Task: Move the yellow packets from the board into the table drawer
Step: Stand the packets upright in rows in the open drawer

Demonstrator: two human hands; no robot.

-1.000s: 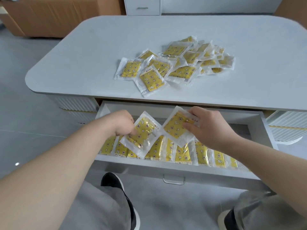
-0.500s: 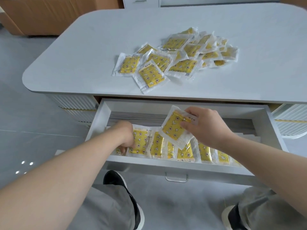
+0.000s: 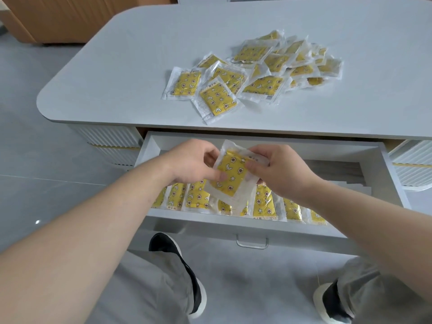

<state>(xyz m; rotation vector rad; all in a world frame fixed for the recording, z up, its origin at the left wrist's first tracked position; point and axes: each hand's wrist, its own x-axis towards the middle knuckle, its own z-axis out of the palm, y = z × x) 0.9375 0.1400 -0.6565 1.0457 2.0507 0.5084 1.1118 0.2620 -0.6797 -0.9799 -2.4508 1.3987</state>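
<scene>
One yellow packet in clear wrap hangs tilted over the open white drawer. My left hand pinches its left edge and my right hand pinches its right side. Below it, a row of several yellow packets stands along the drawer's front wall. A loose pile of several more yellow packets lies on the grey tabletop, well beyond both hands.
The drawer's front panel carries a small metal handle. Flat white sheets lie at the drawer's back right. My knees and black shoes are under the drawer. A brown cabinet stands far left.
My left hand set its packet into the drawer's row, then rose to the packet my right hand holds. Both hands now hold that one packet.
</scene>
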